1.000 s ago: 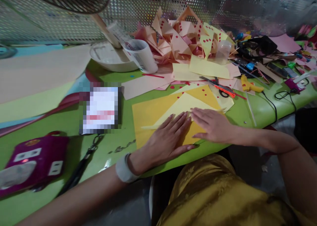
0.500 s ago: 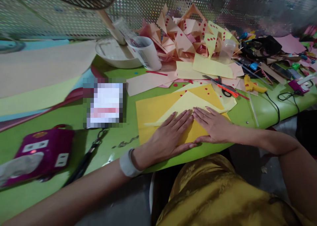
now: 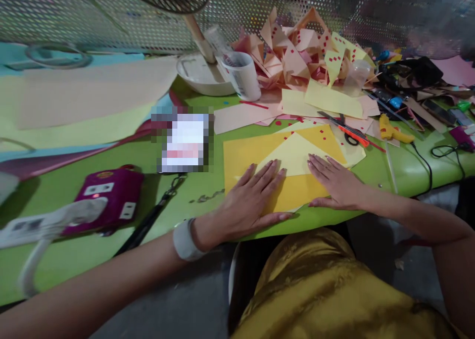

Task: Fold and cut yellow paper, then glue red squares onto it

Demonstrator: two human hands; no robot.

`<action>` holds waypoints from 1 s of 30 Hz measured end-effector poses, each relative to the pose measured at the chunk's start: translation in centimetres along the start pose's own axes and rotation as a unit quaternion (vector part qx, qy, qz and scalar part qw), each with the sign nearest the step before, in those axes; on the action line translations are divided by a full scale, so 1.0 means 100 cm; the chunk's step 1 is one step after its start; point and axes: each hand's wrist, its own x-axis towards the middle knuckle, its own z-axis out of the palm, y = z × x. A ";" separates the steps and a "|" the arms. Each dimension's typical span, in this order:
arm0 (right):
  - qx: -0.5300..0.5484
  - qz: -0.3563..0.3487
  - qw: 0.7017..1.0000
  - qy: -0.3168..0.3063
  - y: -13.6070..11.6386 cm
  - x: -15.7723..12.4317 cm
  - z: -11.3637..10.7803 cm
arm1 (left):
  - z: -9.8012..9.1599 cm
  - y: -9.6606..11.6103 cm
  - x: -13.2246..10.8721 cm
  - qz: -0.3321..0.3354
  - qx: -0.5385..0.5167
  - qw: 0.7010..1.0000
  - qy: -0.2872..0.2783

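A pale yellow folded paper (image 3: 293, 156) with a pointed top lies over a deeper yellow sheet (image 3: 241, 151) near the table's front edge. Flat on its left side rests my left hand (image 3: 252, 195), fingers stretched and slightly apart. My right hand (image 3: 334, 183) presses the right side in the same way, palm down. Neither hand grips anything. Part of the fold is hidden beneath my fingers. Small red diamond shapes are scattered around the upper edge of the papers. Scissors (image 3: 347, 133) with black and orange parts lie just beyond the right hand.
A purple power socket box (image 3: 111, 185) with a plug in it and a phone (image 3: 185, 141) lie left. Behind stand a fan base (image 3: 202, 81), a white cup (image 3: 243, 76) and heaped folded papers (image 3: 293, 57). A yellow glue gun (image 3: 393, 130) lies right.
My hands have moved apart along the fold, the left one leftward and the right one rightward. The camera view has turned slightly left.
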 end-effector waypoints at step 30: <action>-0.028 0.052 0.998 -0.035 0.040 0.006 -0.009 | 0.013 0.005 0.058 -0.002 -0.025 1.000 0.000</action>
